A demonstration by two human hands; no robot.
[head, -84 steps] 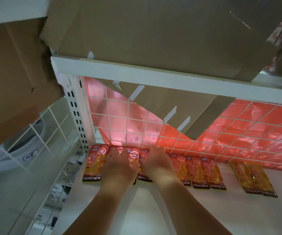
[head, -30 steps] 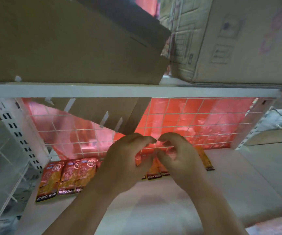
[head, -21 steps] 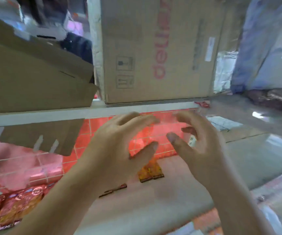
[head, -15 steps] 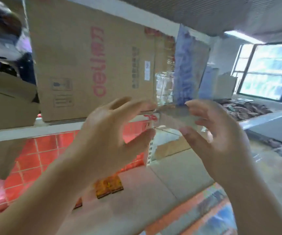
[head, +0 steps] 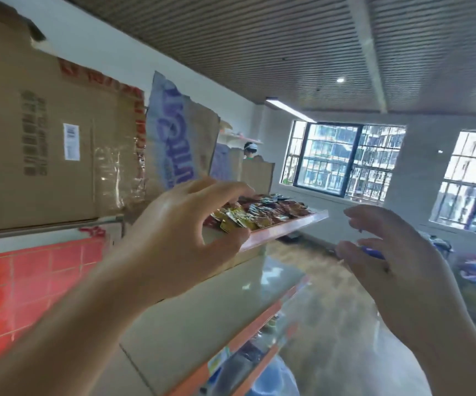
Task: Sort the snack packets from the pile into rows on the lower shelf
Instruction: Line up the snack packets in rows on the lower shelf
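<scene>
Orange snack packets (head: pixel 259 214) heap just past the empty, half-curled left hand (head: pixel 179 241); right hand (head: pixel 397 267) spread, empty.

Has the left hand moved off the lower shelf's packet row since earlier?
Yes, the left hand rose rightward from the lower shelf to the pile above.

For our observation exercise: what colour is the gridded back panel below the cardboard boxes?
The back panel is red with pale grid lines; the head view shows it.

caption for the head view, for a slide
Left hand and right hand held out toward the pile of snack packets on a shelf.
</scene>
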